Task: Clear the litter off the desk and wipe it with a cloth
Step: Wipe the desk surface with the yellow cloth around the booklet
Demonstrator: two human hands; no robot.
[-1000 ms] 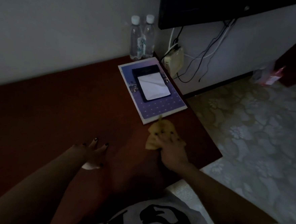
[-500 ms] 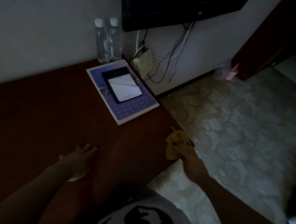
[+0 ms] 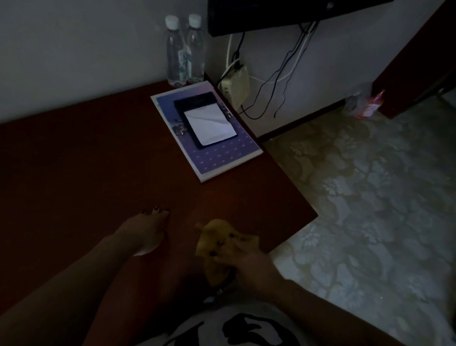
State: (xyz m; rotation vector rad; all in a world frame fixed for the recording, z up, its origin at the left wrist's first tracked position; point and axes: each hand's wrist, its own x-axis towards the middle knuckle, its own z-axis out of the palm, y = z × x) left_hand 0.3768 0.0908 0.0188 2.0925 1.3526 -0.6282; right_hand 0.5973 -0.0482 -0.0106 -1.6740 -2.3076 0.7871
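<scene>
Two hands are on the dark surface (image 3: 73, 175): the left hand (image 3: 150, 229) lies flat with straight fingers over a white scrap (image 3: 141, 252), and just beside it the right hand (image 3: 242, 257) clutches the bunched yellow cloth (image 3: 214, 239).

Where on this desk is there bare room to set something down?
Bare: the wide desk stretch left of the folder, from wall to left hand; also the strip between folder and cloth. Crowded: the far right corner, with bottles and folder.
</scene>
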